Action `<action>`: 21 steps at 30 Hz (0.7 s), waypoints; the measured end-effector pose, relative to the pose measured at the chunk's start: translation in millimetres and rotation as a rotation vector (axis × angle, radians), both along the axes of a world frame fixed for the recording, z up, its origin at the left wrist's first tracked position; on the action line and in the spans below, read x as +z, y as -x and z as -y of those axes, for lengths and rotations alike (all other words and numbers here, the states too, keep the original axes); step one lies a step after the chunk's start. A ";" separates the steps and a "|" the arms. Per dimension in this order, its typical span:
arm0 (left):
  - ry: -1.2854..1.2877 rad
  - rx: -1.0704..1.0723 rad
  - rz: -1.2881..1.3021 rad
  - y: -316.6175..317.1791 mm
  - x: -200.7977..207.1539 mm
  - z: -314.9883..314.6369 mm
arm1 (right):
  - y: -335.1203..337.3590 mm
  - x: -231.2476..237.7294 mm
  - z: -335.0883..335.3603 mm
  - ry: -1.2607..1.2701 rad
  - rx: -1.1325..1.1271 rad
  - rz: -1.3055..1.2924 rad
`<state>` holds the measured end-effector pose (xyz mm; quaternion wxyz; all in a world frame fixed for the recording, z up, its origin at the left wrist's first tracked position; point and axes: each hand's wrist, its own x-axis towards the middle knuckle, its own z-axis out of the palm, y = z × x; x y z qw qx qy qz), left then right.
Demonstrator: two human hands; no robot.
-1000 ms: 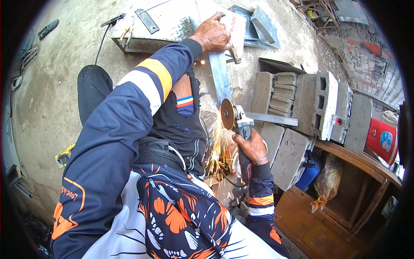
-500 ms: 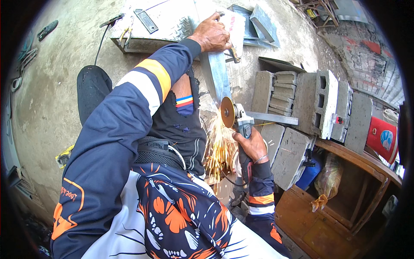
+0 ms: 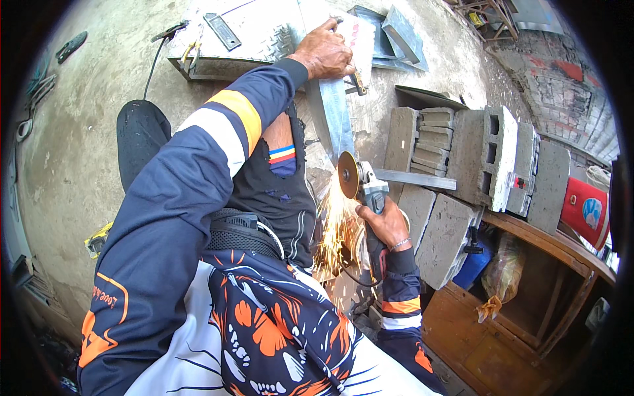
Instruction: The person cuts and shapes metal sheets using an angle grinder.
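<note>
My right hand (image 3: 388, 226) is wrapped round the body of an angle grinder (image 3: 375, 190). Its thin disc (image 3: 348, 175) meets the near end of a long galvanized metal profile (image 3: 333, 119), and bright sparks (image 3: 340, 231) stream down toward me. My left hand (image 3: 325, 53) presses on that profile farther up, fingers curled over it. Beyond my left hand the far part of the profile lies on a pale metal-topped bench (image 3: 264, 30). A clamp handle (image 3: 358, 82) shows beside the profile. The grinder's cord (image 3: 356, 280) loops below my right hand.
Grey concrete blocks (image 3: 465, 155) stand in a row on the right, with a metal bar (image 3: 416, 179) across the nearer ones. A wooden cabinet (image 3: 489, 343) lies lower right. Metal pieces (image 3: 403, 39) rest past the bench, which holds a square tool (image 3: 222, 32).
The grinder and its disc have shifted very slightly downward. The spark stream has changed shape, still falling toward me. My left hand has stayed in place on the metal profile.
</note>
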<state>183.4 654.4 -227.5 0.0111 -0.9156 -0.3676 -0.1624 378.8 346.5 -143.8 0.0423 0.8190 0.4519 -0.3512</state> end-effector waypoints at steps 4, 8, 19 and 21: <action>-0.032 -0.007 0.025 0.6 -3.9 -0.2 | 0.6 -0.3 -2.5 0.005 -0.009 -0.010; -0.038 -0.004 0.028 -1.4 -4.8 -0.3 | -4.6 -5.2 -1.7 -0.014 -0.012 -0.018; -0.050 -0.015 0.059 -0.4 -7.6 1.5 | 6.8 5.8 -11.6 -0.022 -0.009 -0.039; -0.062 -0.024 0.076 -2.7 -6.1 2.0 | 0.5 0.1 -7.5 -0.044 -0.014 -0.044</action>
